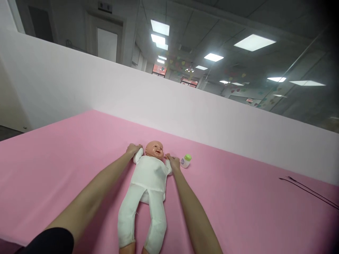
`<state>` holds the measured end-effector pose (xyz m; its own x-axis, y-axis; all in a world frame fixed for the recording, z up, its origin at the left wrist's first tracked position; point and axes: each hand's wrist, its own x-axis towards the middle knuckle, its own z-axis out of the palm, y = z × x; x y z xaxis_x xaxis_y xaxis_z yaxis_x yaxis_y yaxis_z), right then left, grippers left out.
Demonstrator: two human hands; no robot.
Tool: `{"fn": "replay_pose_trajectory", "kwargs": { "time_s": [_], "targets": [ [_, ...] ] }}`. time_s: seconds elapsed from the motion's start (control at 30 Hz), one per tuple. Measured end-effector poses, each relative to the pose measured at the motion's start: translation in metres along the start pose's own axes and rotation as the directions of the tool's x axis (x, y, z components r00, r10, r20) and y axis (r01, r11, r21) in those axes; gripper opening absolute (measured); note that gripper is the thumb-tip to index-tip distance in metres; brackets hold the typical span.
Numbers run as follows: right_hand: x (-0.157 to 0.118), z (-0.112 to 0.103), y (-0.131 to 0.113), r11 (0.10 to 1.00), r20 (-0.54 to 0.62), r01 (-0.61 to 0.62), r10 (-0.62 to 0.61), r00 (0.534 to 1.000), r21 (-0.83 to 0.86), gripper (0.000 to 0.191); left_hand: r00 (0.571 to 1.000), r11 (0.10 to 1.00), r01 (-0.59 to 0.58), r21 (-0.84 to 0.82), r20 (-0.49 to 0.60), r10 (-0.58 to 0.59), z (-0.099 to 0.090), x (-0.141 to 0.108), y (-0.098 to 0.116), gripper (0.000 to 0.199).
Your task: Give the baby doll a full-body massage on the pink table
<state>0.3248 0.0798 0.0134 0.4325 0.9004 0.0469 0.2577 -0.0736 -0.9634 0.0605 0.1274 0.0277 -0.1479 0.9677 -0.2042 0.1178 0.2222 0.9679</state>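
Note:
A baby doll (149, 171) in white cloth lies face up on the pink tabletop (225, 197), its head towards the far wall and its legs towards me. My left hand (134, 149) is closed around the end of the doll's arm on the left of its head. On the other side, my right hand (173, 162) grips the doll's other arm near its small hand, which shows above my fingers. Both of the doll's arms are bent up beside its head. Just right of my right hand stands a small white bottle (185, 161) with a green cap.
A low white partition (169, 106) runs along the far edge of the pink surface. Thin black cords (304, 188) lie at the far right. Beyond the partition are a door (107, 44) and lit ceiling panels (255, 42).

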Motion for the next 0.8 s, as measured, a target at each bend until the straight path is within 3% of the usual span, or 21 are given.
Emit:
{"fn": "replay_pose_trajectory", "kwargs": {
  "time_s": [0.07,0.17,0.3,0.37,0.43,0.53,0.6,0.63,0.7,0.77,0.8],
  "targets": [
    [-0.001,0.002,0.005,1.000,-0.005,-0.010,0.010,1.000,0.012,0.038,1.000,1.000,0.018,0.007,-0.019,-0.018,0.001,-0.001,-0.002,0.034],
    [-0.006,-0.004,0.000,0.997,0.019,0.027,-0.028,0.999,0.067,0.043,0.998,0.999,-0.019,-0.051,0.062,0.022,-0.005,-0.010,0.002,0.039],
    [-0.029,-0.032,-0.015,0.983,0.135,0.119,-0.138,0.981,0.142,0.051,0.950,0.971,-0.165,-0.172,0.238,0.203,-0.043,-0.035,0.004,0.046],
    [-0.047,-0.052,-0.017,0.974,0.244,0.153,-0.190,0.951,0.164,0.050,0.873,0.934,-0.273,-0.228,0.350,0.341,-0.068,-0.052,-0.003,0.041],
    [-0.068,-0.072,-0.014,0.971,0.384,0.188,-0.232,0.894,0.149,0.046,0.757,0.901,-0.367,-0.230,0.490,0.433,-0.089,-0.069,-0.016,0.037],
    [-0.098,-0.093,-0.005,0.958,0.621,0.281,-0.259,0.739,0.066,0.034,0.548,0.829,-0.543,-0.132,0.692,0.469,-0.107,-0.092,-0.037,0.028],
    [-0.112,-0.100,0.001,0.934,0.721,0.357,-0.256,0.644,0.013,0.027,0.439,0.754,-0.648,-0.108,0.756,0.486,-0.111,-0.102,-0.048,0.024],
    [-0.117,-0.101,0.004,0.923,0.742,0.386,-0.256,0.620,-0.003,0.025,0.409,0.728,-0.676,-0.111,0.766,0.496,-0.111,-0.105,-0.052,0.023],
    [-0.121,-0.101,0.007,0.917,0.739,0.398,-0.259,0.622,-0.014,0.023,0.390,0.715,-0.689,-0.117,0.771,0.502,-0.113,-0.108,-0.055,0.022],
    [-0.117,-0.098,0.006,0.937,0.695,0.350,-0.262,0.670,0.015,0.026,0.406,0.727,-0.679,-0.102,0.774,0.487,-0.112,-0.108,-0.049,0.022],
    [-0.112,-0.095,0.003,0.947,0.655,0.318,-0.263,0.709,0.037,0.028,0.436,0.744,-0.663,-0.088,0.763,0.478,-0.110,-0.106,-0.044,0.022]
  ]
}}
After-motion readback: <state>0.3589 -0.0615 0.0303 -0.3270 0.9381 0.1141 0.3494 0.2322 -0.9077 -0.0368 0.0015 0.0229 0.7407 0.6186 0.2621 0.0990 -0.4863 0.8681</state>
